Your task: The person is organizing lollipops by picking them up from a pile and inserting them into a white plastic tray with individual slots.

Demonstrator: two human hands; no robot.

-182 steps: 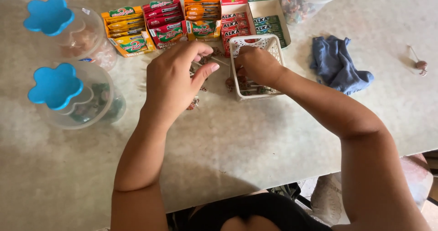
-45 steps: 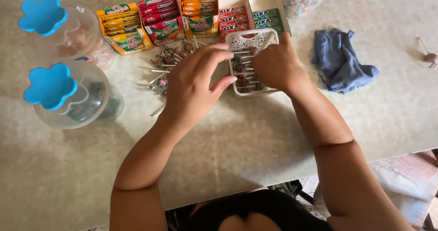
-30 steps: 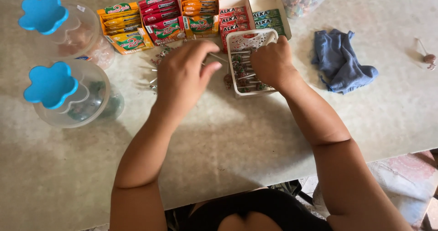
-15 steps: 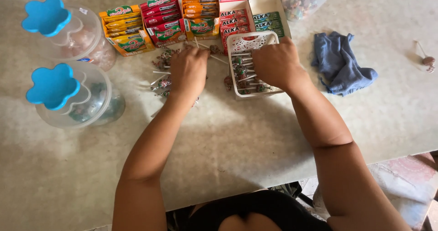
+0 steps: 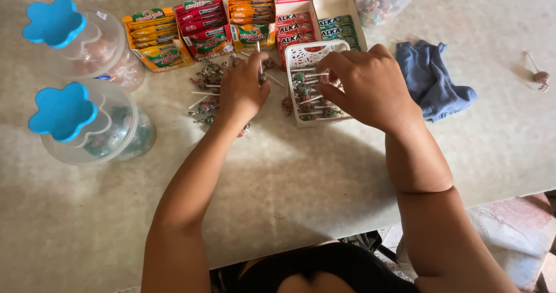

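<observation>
A small white plastic basket (image 5: 305,54) stands on the table with several wrapped lollipops lying in it. My right hand (image 5: 368,87) rests over the basket's right side, fingers curled on the lollipops inside. My left hand (image 5: 243,89) lies on a loose pile of lollipops (image 5: 204,93) to the left of the basket, with a white lollipop stick (image 5: 258,52) pinched between its fingers.
Open boxes of candy packs (image 5: 200,29) in yellow, red, orange and green line the far edge. Two clear jars with blue flower-shaped lids (image 5: 62,110) stand at the left. A blue cloth (image 5: 431,81) lies at the right, a single lollipop (image 5: 540,76) beyond it.
My left hand has moved from beside the basket leftward onto the loose pile and pinched a lollipop stick. My right hand stays at the basket.
</observation>
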